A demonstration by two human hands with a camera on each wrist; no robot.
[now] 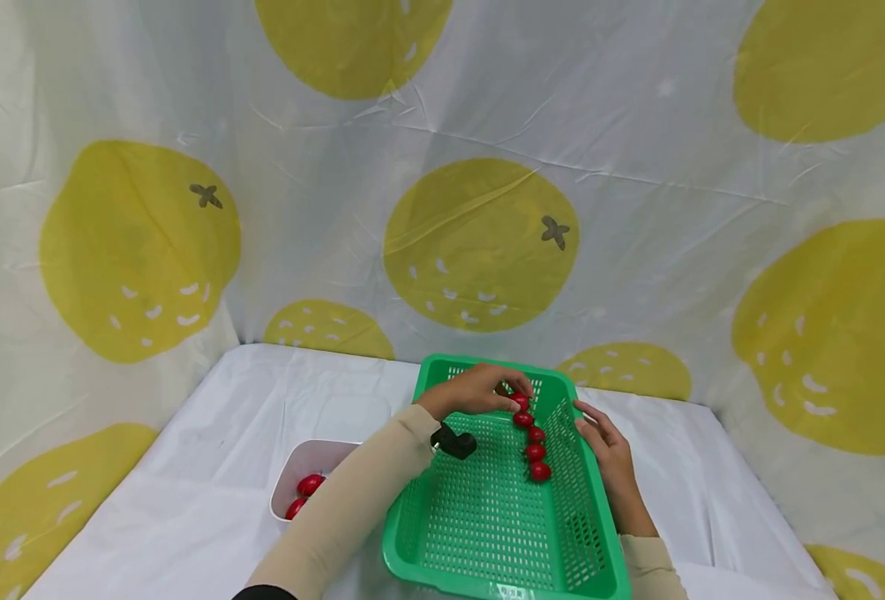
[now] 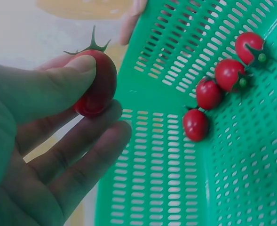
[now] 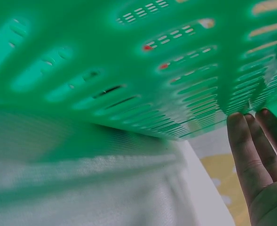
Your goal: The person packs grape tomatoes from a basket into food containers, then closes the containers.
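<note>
Thumb and fingers of my left hand (image 1: 480, 390) pinch a red cherry tomato (image 2: 100, 82), its green stem end pointing up in the left wrist view. That hand is over the far part of a green perforated plastic basket (image 1: 480, 575). Several cherry tomatoes (image 1: 536, 452) lie in a row along the basket's right side. At the basket's right rim is my right hand (image 1: 613, 458). In the right wrist view its fingers (image 3: 245, 150) are nearly straight, with the tips at the outside of the basket.
Left of the basket, partly behind my left sleeve, stands a white container (image 1: 315, 456) with more red tomatoes (image 1: 310, 485) in it. A white cloth (image 1: 187, 467) covers the table. Lemon-patterned fabric (image 1: 322, 208) hangs behind and at both sides.
</note>
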